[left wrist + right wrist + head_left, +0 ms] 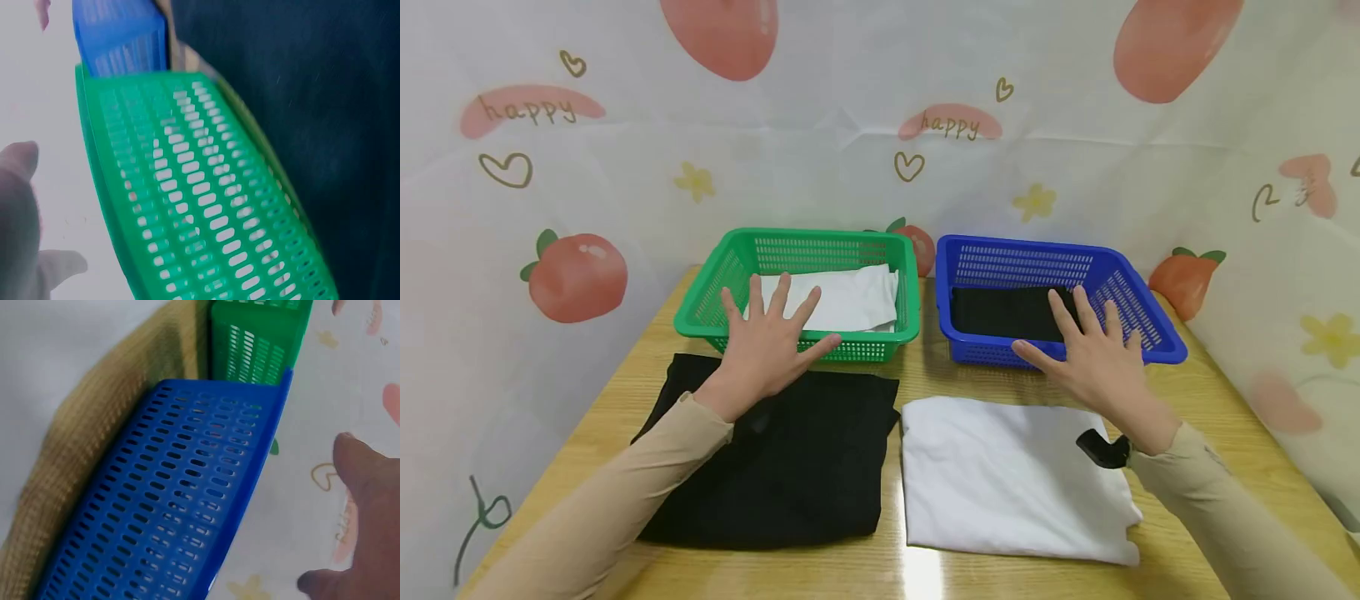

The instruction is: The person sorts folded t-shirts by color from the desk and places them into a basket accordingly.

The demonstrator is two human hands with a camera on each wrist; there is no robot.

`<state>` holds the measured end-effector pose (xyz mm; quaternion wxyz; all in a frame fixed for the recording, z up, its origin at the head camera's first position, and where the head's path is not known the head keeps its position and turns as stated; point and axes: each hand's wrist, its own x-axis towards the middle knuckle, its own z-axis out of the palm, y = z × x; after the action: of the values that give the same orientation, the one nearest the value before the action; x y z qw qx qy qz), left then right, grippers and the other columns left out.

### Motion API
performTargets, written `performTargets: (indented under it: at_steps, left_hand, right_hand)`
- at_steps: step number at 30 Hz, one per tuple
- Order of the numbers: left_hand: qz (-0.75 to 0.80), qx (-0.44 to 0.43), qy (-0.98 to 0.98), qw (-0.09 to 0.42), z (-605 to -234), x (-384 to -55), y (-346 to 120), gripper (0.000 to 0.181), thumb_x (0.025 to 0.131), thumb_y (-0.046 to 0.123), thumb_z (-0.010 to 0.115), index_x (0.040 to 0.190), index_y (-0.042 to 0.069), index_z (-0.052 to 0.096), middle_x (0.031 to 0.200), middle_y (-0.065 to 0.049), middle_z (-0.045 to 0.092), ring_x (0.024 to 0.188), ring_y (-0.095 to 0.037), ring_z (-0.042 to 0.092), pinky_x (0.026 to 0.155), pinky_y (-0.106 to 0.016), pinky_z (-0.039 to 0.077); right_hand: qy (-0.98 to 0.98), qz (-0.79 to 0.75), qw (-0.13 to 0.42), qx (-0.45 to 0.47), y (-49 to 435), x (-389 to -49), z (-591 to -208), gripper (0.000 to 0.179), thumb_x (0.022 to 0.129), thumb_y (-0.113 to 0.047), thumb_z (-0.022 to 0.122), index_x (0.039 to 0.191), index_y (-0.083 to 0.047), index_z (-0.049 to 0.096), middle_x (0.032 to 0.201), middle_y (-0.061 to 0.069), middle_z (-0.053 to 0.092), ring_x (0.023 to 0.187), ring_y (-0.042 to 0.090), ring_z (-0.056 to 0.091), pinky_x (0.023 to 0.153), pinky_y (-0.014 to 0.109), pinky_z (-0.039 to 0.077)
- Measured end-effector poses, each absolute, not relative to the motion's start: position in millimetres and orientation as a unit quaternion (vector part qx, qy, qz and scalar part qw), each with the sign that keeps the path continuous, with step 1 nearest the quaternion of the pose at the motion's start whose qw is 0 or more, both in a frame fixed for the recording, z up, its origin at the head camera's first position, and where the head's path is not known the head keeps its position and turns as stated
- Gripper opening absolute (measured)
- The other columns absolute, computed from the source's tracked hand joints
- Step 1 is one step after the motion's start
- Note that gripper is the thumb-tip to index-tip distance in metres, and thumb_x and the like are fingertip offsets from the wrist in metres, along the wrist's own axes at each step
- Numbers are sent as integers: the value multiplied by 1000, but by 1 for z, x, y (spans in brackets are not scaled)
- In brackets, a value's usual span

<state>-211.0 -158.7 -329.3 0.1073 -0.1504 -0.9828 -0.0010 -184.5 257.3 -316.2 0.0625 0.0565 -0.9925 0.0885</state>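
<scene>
My left hand (765, 346) has its fingers spread and holds nothing. In the head view it overlaps the front rim of a green plastic basket (913, 287), in which folded white cloth (853, 300) lies. Fingers likewise spread, my right hand (1097, 362) overlaps the front of a blue plastic basket (1165, 333) with folded black cloth (1000, 310) inside. Each wrist view shows the slotted near wall of a basket, green (194, 181) on the left and blue (162, 481) on the right. Below the hands lie a folded black garment (812, 467) and a folded white garment (1000, 483).
Both baskets stand side by side at the back of a wooden table (917, 367), with a narrow gap between them. Behind them hangs a white fabric backdrop (820, 183) printed with fruit and hearts. A black strap piece (1105, 450) sits by the right wrist.
</scene>
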Motion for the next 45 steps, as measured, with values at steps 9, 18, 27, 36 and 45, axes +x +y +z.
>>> performTargets:
  at_steps: [9,18,27,36,45]
  left_hand:
    - [-79,-255,-929,256,-332,-184,-143,73,97,58,47,150,8,43,141,-25,47,124,-43,46,103,-56,35]
    - [-224,-349,-899,141,-337,-166,-116,54,100,46,54,143,14,54,124,-7,62,113,-25,58,88,-43,51]
    - [-379,-331,-859,-95,-354,-167,-87,50,100,40,57,145,18,51,107,5,71,96,-4,64,83,-31,51]
    - [-403,-314,-843,-165,-370,-164,-71,52,100,35,59,147,15,49,104,2,73,94,-5,67,81,-30,51]
    - [-387,-290,-860,-162,-373,-164,-66,50,100,28,60,144,6,50,84,0,72,82,-11,68,67,-31,51]
  right_hand:
    - [-902,214,319,198,296,-160,-325,66,83,-20,80,143,-10,54,124,21,61,109,34,59,79,45,52]
    - [-867,394,175,251,333,-136,-336,48,83,16,69,128,1,63,111,-5,68,98,4,64,77,15,51]
    - [-883,419,5,212,369,-132,-360,38,94,-1,66,131,2,61,124,-9,63,104,8,63,80,21,52]
    - [-879,420,-76,213,399,-132,-374,46,97,-4,63,141,2,51,119,18,66,101,17,66,79,26,54]
    - [-823,479,-223,207,403,-129,-385,49,100,-5,56,147,2,43,120,19,65,103,23,66,83,31,54]
